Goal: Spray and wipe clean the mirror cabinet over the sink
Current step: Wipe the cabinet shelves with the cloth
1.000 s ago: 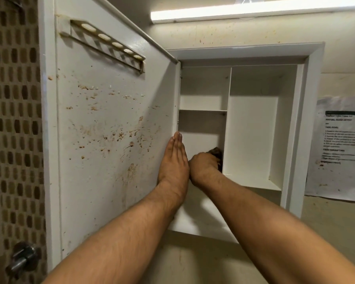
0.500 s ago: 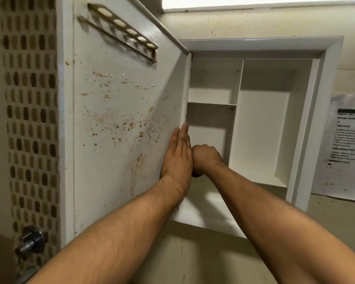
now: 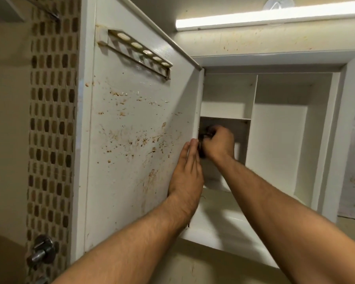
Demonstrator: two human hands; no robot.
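You are in the wiping step, working inside the white recessed mirror cabinet (image 3: 279,124) with its door swung wide. Your left hand (image 3: 186,175) lies flat, fingers straight and together, pressed against the hinge edge of the white door's stained inner panel (image 3: 135,140) to steady it. Your right hand (image 3: 218,142) is closed around a dark crumpled cloth (image 3: 203,140), blurred, rubbing in the lower left compartment just beside the hinge edge. No spray bottle is in view. That compartment looks nearly done; next, I judge, you carry the cloth onto the door panel, where brown spatter is thick, and it may want spraying first.
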